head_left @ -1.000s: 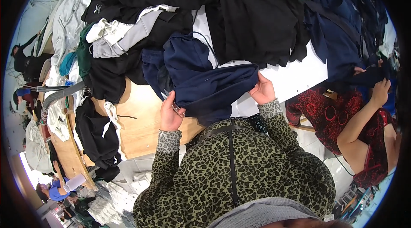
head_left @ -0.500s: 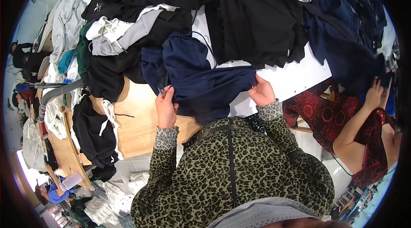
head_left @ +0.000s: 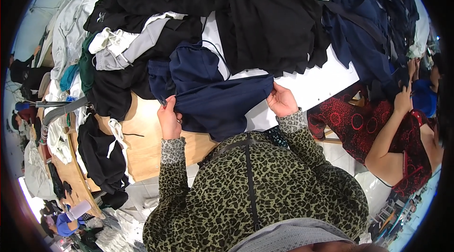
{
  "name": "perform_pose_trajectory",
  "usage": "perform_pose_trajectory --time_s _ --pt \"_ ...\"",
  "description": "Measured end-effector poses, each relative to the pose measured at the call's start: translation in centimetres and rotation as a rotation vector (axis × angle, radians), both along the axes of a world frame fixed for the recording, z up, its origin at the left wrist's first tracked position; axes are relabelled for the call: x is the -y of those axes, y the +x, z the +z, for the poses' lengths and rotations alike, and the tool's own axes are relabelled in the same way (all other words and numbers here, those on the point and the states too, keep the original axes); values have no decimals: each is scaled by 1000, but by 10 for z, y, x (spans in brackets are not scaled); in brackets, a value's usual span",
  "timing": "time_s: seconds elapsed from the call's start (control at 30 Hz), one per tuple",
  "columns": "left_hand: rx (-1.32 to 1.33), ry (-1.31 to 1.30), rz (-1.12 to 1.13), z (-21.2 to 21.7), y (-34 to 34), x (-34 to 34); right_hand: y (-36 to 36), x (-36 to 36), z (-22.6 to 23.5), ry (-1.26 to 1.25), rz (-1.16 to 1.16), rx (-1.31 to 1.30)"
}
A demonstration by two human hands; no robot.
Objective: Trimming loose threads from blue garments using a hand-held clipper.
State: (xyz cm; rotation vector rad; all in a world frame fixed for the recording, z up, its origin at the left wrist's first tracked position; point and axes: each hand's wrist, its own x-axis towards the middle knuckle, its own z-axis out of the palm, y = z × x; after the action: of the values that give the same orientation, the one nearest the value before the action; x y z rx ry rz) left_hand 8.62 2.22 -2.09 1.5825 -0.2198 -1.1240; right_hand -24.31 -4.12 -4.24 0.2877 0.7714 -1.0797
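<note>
Navy drawstring trousers (head_left: 217, 105), partly bunched, lie at the table's near edge in front of me. My left hand (head_left: 169, 118) pinches their cloth at the left, and a small dark pointed tool (head_left: 163, 102), too small to identify, shows at its fingertips. At the other end, my right hand (head_left: 283, 101) is closed on the edge of the same cloth between thumb and fingers. The stretch between both hands is pulled fairly taut, with the lower part hanging toward my body. A loop of dark cord (head_left: 221, 53) trails from the bunched part onto the white surface.
Black garments (head_left: 269, 20) are stacked beyond the trousers. Grey and white clothing (head_left: 127, 48) lies to the left, near bare wood tabletop (head_left: 146, 143). Navy garments (head_left: 359, 39) cover the far right. A co-worker in red-and-black patterned clothing (head_left: 359, 124) handles cloth on the right.
The cloth between my hands has been drawn into a straighter, tauter span. Both hands and the surroundings appear slightly farther left in the view. My grip on both ends continues.
</note>
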Motion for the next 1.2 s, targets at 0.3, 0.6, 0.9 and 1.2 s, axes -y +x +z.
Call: perform_pose_trajectory --time_s 0.3,0.6,0.9,1.2 --pt "142 -11 -179 -7 -2 -10 5 -8 3 -78 82 -60" --pt "587 -546 -633 53 -93 2 34 -20 48 -242 136 -275" --pt "768 -453 -843 38 -121 22 39 -34 59 -316 82 -527" --pt "1251 -899 -907 43 -133 -3 36 -37 57 -286 437 -359"
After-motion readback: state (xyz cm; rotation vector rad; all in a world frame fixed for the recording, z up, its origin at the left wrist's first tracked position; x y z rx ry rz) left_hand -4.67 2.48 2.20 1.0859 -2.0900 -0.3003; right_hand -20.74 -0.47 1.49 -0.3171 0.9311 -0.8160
